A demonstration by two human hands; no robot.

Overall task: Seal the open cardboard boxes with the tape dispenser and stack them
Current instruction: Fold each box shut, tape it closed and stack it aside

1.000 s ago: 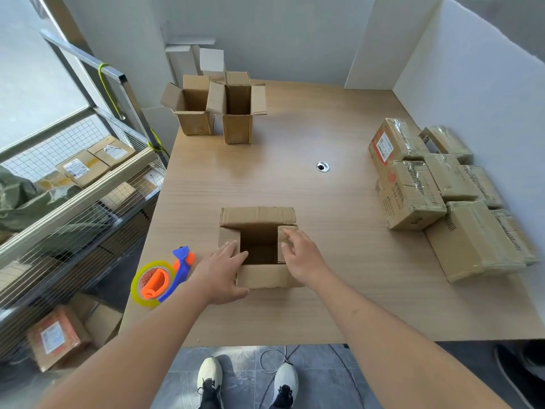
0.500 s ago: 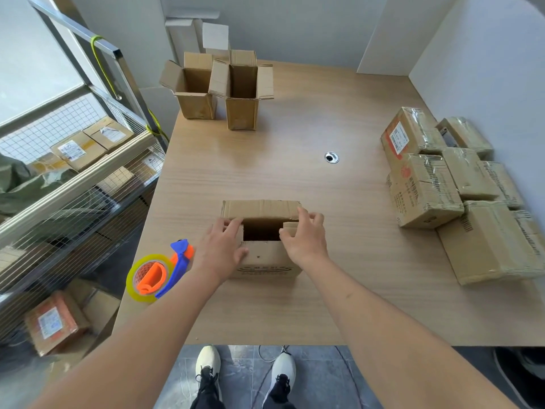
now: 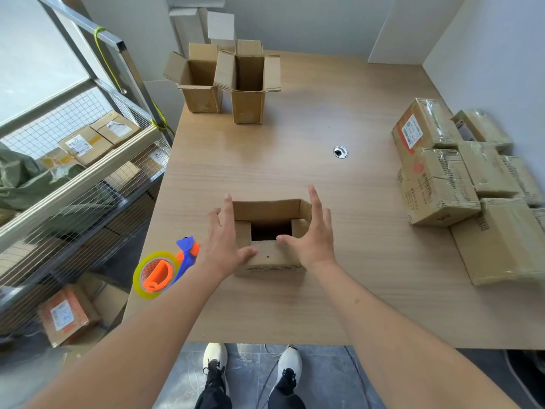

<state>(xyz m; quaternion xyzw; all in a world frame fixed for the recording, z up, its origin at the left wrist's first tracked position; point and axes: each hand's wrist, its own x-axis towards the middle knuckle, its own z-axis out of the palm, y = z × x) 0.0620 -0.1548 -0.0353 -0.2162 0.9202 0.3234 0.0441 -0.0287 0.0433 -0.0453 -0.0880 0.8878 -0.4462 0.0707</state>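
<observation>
A small open cardboard box (image 3: 269, 255) stands near the table's front edge, its near flap folded down and its far flap upright. My left hand (image 3: 225, 240) lies along the box's left side, fingers straight, thumb on the near flap. My right hand (image 3: 314, 234) lies along the right side, fingers straight and spread, thumb on the near flap. An orange and blue tape dispenser (image 3: 163, 270) with a yellowish roll sits at the table's left edge, beside my left forearm. Two more open boxes (image 3: 203, 81) (image 3: 247, 87) stand at the far left of the table.
Several taped boxes (image 3: 436, 184) are piled along the right side against a white wall. A cable hole (image 3: 340, 152) sits mid-table. A metal wire rack (image 3: 79, 178) with parcels stands left of the table. My feet show below the table's front edge.
The near flap has folded down over the opening. Both hands have opened out and slid to the box's sides, fingers now stretched toward the far flap.
</observation>
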